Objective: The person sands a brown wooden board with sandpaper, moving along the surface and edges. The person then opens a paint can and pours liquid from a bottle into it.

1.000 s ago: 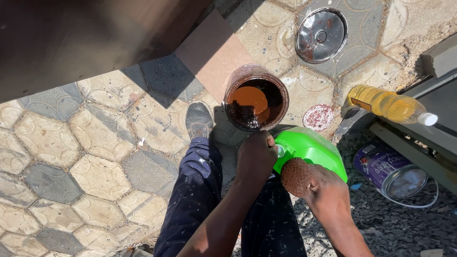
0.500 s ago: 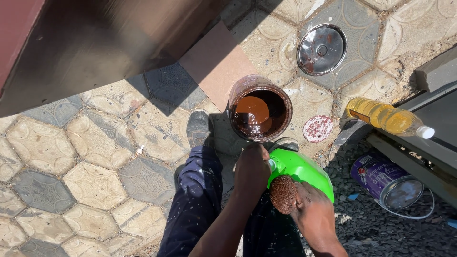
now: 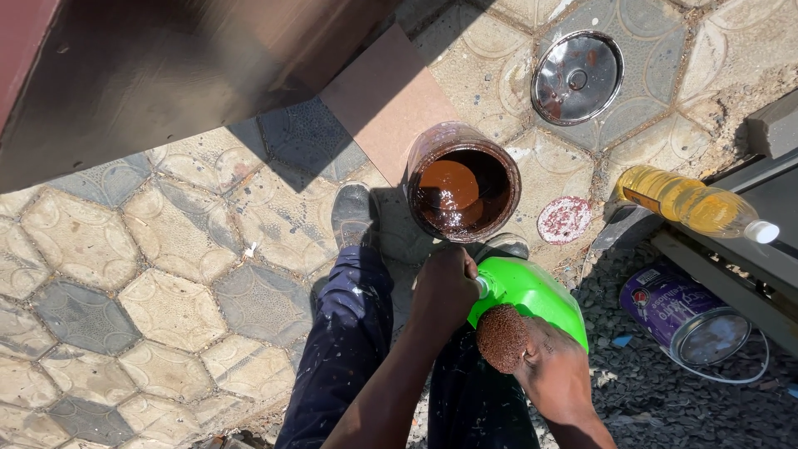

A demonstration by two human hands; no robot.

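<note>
The right hand (image 3: 544, 362) wraps the body of a bright green plastic jug (image 3: 532, 295), its fingers closed around the jug from behind, and it also carries a rough brown sponge-like pad (image 3: 501, 337) pressed against the jug's near side. The left hand (image 3: 445, 287) is closed over the jug's neck at its left end, fingers curled around the white cap (image 3: 481, 287). The jug sits tilted above the person's dark trouser legs (image 3: 349, 349) and between two grey shoes (image 3: 353, 214).

Just beyond the jug stands an open paint tin (image 3: 462, 181) of glossy brown liquid on the paved floor (image 3: 166, 249). Right of the jug a small paint-speckled round lid (image 3: 564, 219) lies flat, and farther right a purple can (image 3: 686, 314) lies on its side on gravel. A bottle of yellow liquid (image 3: 690, 202) lies beyond that. Farthest from the jug rests a shiny metal lid (image 3: 577, 76).
</note>
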